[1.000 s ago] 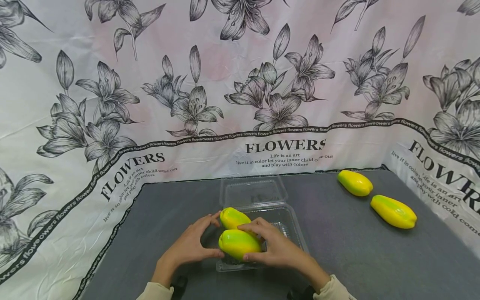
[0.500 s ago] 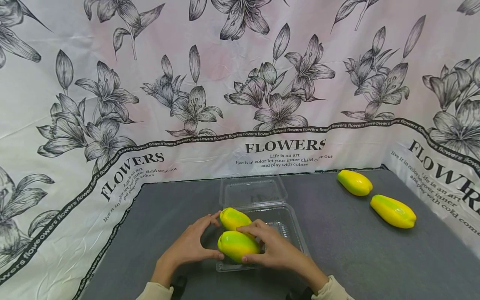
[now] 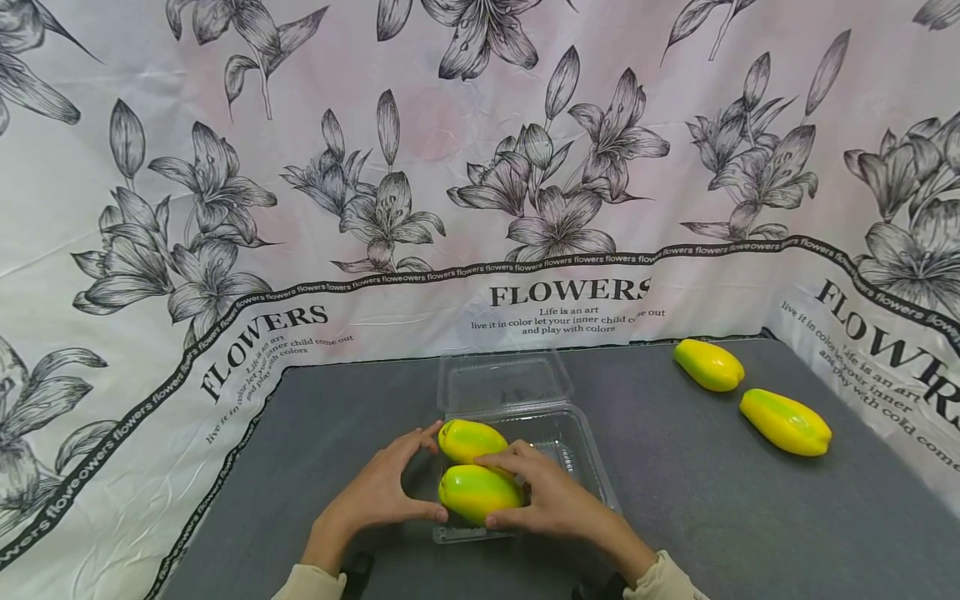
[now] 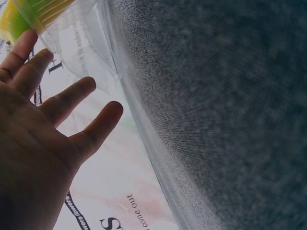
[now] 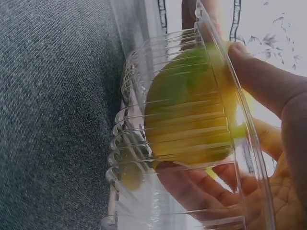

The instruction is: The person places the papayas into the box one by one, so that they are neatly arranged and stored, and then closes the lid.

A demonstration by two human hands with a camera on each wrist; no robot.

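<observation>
Two yellow-green papayas lie side by side in the left part of a clear plastic clamshell box [image 3: 594,467]. My right hand [image 3: 558,492] grips the near papaya [image 3: 480,493], thumb on its near side and fingers over its far side. Through the ribbed box wall, the right wrist view shows this papaya [image 5: 192,110] with fingers curled under it. Behind it lies the far papaya [image 3: 471,442]. At the box's left side my left hand [image 3: 378,487] has its fingers extended and spread, fingertips by the rim and the papayas. The left wrist view shows this hand [image 4: 43,120] holding nothing.
The box's clear lid [image 3: 504,383] is folded back toward the curtain. Two more papayas, one farther back [image 3: 709,365] and one nearer [image 3: 786,422], lie at the right on the grey tabletop [image 3: 675,517]. A flower-print curtain [image 3: 420,208] surrounds the table's back and sides.
The near papaya has shifted slightly toward me, and the far papaya has settled a little nearer too. Both hands stay almost in place.
</observation>
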